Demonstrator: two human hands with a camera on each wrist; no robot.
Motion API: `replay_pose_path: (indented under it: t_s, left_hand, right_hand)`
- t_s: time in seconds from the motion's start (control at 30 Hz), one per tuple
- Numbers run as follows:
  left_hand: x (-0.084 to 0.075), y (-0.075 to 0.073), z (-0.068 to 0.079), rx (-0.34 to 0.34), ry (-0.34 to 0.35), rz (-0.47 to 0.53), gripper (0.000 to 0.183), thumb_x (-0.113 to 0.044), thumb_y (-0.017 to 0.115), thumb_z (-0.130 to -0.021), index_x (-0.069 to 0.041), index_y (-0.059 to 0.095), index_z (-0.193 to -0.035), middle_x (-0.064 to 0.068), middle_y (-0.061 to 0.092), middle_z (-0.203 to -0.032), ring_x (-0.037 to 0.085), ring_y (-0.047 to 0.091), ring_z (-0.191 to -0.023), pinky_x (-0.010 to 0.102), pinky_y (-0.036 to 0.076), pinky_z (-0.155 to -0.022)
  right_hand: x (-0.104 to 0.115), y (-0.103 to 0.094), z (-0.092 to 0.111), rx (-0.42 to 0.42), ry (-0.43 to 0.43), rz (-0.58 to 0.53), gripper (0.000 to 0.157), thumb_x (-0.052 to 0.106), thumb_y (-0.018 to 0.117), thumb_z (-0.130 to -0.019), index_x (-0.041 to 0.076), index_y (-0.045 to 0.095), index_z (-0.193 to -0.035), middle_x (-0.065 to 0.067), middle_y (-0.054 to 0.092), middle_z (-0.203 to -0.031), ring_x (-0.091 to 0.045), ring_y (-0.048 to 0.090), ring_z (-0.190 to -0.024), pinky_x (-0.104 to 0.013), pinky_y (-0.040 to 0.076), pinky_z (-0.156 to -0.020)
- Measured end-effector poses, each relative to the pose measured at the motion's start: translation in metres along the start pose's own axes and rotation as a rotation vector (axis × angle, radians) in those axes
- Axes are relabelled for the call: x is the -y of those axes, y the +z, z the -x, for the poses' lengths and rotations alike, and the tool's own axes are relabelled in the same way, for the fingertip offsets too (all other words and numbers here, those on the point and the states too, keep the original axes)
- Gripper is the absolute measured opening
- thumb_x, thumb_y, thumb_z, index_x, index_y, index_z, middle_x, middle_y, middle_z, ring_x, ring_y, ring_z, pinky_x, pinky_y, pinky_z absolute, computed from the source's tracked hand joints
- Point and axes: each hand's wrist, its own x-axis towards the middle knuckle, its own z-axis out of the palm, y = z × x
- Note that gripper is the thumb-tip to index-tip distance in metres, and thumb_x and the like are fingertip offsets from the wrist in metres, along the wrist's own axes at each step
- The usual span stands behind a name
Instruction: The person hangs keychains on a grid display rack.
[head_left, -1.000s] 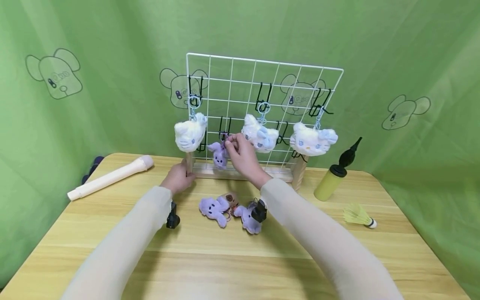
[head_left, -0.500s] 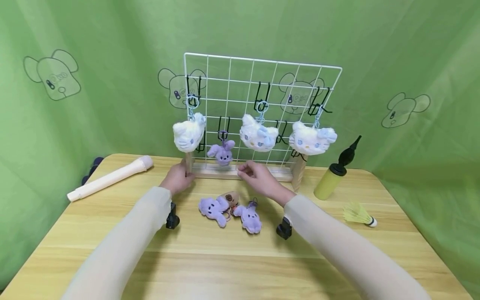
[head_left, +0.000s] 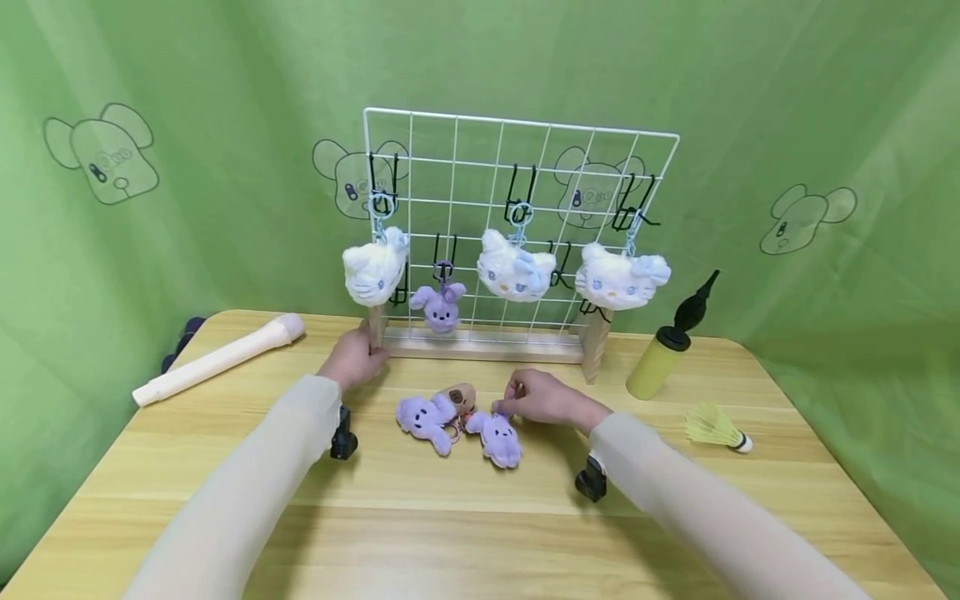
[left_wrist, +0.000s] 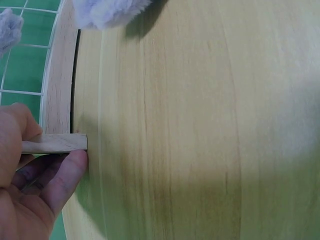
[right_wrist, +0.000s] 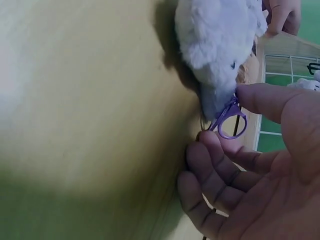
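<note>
A lilac plush keychain (head_left: 502, 447) lay in front of the grid rack (head_left: 487, 349). I judged a square pinch on its purple clasp (right_wrist: 228, 111) best. Its fur was fluffy, eyes dark. The right hand (head_left: 546, 397) bracketed the clasp; whether it gripped, I could not tell. The left hand (head_left: 351, 358) grasped the rack's foot (left_wrist: 60, 143).

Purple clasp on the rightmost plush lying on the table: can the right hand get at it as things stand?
Likely yes: the right hand is right at the purple clasp, which sticks out from the plush with nothing seen covering it.
</note>
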Motion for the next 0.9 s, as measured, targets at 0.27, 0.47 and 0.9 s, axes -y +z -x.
replay_pose_path:
  t_s: [0.27, 0.47, 0.9]
  left_hand:
    - [0.000, -0.001, 0.001, -0.004, 0.006, 0.001, 0.059, -0.008, 0.061, -0.099, 0.019, 0.037, -0.146, 0.036, 0.067, -0.114, 0.036, 0.069, -0.089, 0.046, 0.064, -0.082]
    - [0.000, 0.000, -0.001, -0.001, 0.009, 0.003, 0.059, -0.008, 0.062, -0.098, 0.019, 0.038, -0.145, 0.036, 0.067, -0.113, 0.036, 0.070, -0.088, 0.043, 0.065, -0.079]
    - [0.000, 0.001, 0.000, -0.004, 0.010, 0.000, 0.059, -0.007, 0.061, -0.099, 0.017, 0.038, -0.147, 0.038, 0.066, -0.119, 0.036, 0.069, -0.089, 0.044, 0.064, -0.080]
  right_hand:
    - [0.001, 0.003, 0.004, 0.035, 0.024, -0.135, 0.022, 0.020, 0.074, -0.096, 0.001, 0.064, -0.099, -0.003, 0.065, -0.080, -0.011, 0.056, -0.066, -0.023, 0.050, -0.059]
    - [-0.003, 0.004, 0.008, 0.007, 0.026, -0.234, 0.021, 0.014, 0.075, -0.094, -0.004, 0.067, -0.101, -0.005, 0.068, -0.083, -0.012, 0.061, -0.070, -0.026, 0.057, -0.065]
    - [-0.021, 0.005, 0.022, -0.052, -0.092, -0.346, 0.019, 0.008, 0.063, -0.102, -0.007, 0.073, -0.107, -0.019, 0.074, -0.093, -0.016, 0.067, -0.079, -0.030, 0.064, -0.073]
